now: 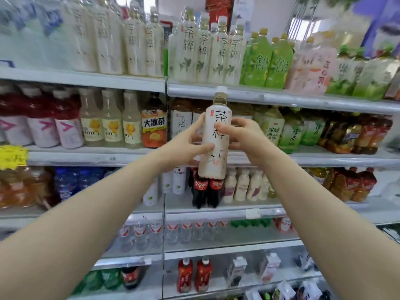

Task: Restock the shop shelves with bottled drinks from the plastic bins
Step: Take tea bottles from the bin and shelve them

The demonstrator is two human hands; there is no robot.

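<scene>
As the shelves stand: most rows of the shelves (281, 100) look packed with drinks, so we judge much of the restocking done, though we cannot say which bottles are newly placed.
Tea bottle: we hold one pale-labelled tea bottle (213, 148) roughly upright, white cap up, in the air before the second shelf from the top; it rests on no shelf yet.
Matching row: bottles with the same label (181, 123) stand on that shelf just behind our hands, and we judge that row the likely target; its free room is hidden from us.
Bins: none in view, so we cannot tell how many bottles are left.
Left hand: our left hand (184, 146) grips the bottle's left side, thumb across the front of the label, fingers behind.
Right hand: our right hand (249, 137) grips the right side a little higher, thumb on the printed characters, fingers curled round the back.
Arms: both forearms reach forward and up, meeting at the bottle.
</scene>
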